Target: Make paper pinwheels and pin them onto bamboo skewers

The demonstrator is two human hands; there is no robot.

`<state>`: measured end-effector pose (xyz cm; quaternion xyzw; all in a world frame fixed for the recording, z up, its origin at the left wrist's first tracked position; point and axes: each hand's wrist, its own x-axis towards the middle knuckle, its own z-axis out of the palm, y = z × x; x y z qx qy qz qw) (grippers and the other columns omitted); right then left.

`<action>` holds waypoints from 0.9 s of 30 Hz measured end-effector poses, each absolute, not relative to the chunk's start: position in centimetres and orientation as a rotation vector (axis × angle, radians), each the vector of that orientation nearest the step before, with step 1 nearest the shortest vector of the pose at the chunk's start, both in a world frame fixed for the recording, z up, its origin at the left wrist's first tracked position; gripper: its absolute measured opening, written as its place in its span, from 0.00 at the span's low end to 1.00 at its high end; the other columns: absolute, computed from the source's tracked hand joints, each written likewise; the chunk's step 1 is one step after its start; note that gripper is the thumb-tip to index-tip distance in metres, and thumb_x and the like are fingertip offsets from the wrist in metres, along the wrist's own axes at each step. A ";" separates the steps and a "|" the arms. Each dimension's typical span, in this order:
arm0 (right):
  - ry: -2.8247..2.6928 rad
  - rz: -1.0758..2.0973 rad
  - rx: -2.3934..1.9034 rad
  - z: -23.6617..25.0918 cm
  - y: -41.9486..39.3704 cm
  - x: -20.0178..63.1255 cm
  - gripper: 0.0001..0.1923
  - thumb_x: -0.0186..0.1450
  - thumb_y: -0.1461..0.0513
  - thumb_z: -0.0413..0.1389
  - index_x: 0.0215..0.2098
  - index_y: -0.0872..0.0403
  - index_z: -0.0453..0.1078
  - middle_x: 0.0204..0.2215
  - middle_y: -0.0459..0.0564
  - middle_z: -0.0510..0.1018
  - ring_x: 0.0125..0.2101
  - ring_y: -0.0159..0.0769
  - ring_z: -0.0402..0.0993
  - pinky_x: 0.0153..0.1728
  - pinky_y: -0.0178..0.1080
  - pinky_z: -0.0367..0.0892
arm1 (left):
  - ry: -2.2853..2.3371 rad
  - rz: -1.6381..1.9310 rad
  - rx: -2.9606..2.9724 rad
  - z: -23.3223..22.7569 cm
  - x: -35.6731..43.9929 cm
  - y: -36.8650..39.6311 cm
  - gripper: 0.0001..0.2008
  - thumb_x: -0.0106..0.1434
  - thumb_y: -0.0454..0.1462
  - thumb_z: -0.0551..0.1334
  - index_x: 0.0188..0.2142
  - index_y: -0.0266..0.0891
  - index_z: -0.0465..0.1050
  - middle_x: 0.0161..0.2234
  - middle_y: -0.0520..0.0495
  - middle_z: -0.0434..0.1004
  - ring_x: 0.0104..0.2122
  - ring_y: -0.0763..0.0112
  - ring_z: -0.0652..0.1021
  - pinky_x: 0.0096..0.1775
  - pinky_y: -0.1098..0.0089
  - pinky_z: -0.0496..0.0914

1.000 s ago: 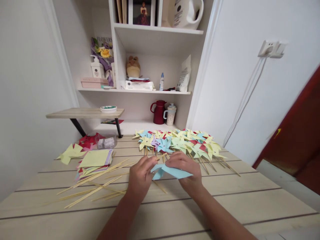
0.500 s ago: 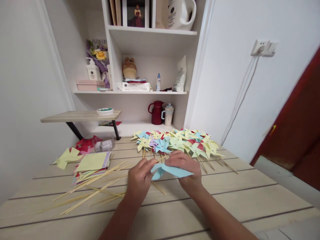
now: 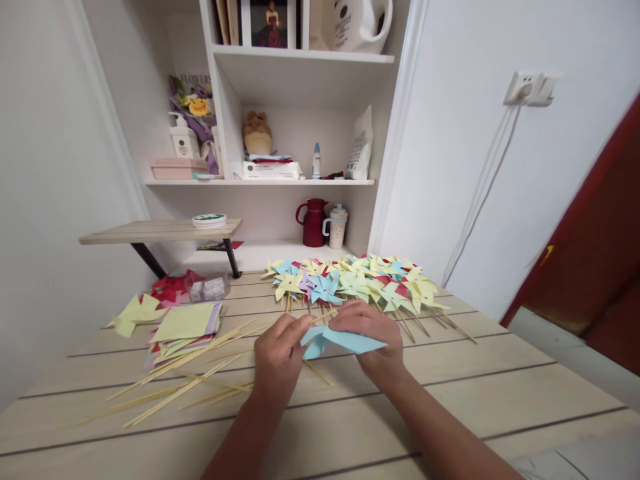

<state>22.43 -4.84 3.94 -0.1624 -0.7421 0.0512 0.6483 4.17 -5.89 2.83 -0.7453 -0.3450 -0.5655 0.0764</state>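
A light blue paper pinwheel (image 3: 345, 339) is held between my two hands above the table, its blades partly folded. My left hand (image 3: 281, 353) pinches its left side, fingers closed. Over its top curl the fingers of my right hand (image 3: 373, 337), closed on the paper. A thin wooden stick (image 3: 324, 316) shows between the fingertips of both hands; how it meets the paper is hidden. Just beyond my hands lie many finished pinwheels on sticks (image 3: 355, 283), yellow, blue, green, red and purple. Loose wooden sticks (image 3: 185, 380) are spread left of my left hand.
At the left are a stack of coloured paper squares (image 3: 186, 323), a yellow cut paper piece (image 3: 136, 315), red paper pieces (image 3: 175, 287) and a clear plastic box (image 3: 209, 289). A small raised stand (image 3: 160, 231) is behind them. A shelf unit backs the plank table (image 3: 450, 393).
My camera view has shifted very slightly. Both hands keep their grip on the blue pinwheel, with almost no visible movement.
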 end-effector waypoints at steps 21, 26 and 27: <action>-1.683 0.096 -0.389 4.3 -5.2 22.4 0.09 0.67 0.65 0.57 0.38 0.49 0.79 0.30 0.51 0.81 0.32 0.40 0.77 0.37 0.46 0.74 | -1.012 -1.642 -2.125 2.6 4.2 -6.1 0.11 0.64 0.29 0.60 0.42 0.41 0.79 0.30 0.49 0.79 0.29 0.72 0.78 0.31 0.73 0.72; -1.677 0.069 -0.401 4.5 -5.2 22.3 0.09 0.67 0.65 0.57 0.38 0.48 0.80 0.29 0.51 0.81 0.32 0.41 0.77 0.36 0.46 0.74 | -1.004 -1.608 -2.115 2.5 4.2 -6.0 0.11 0.64 0.29 0.60 0.42 0.41 0.79 0.30 0.49 0.80 0.29 0.71 0.79 0.32 0.73 0.72; -1.676 0.066 -0.402 4.5 -5.2 22.4 0.09 0.66 0.65 0.57 0.38 0.48 0.80 0.29 0.51 0.81 0.32 0.41 0.77 0.36 0.46 0.74 | -0.995 -1.595 -2.115 2.5 4.2 -6.0 0.12 0.64 0.28 0.60 0.42 0.41 0.79 0.30 0.49 0.80 0.29 0.71 0.79 0.32 0.73 0.72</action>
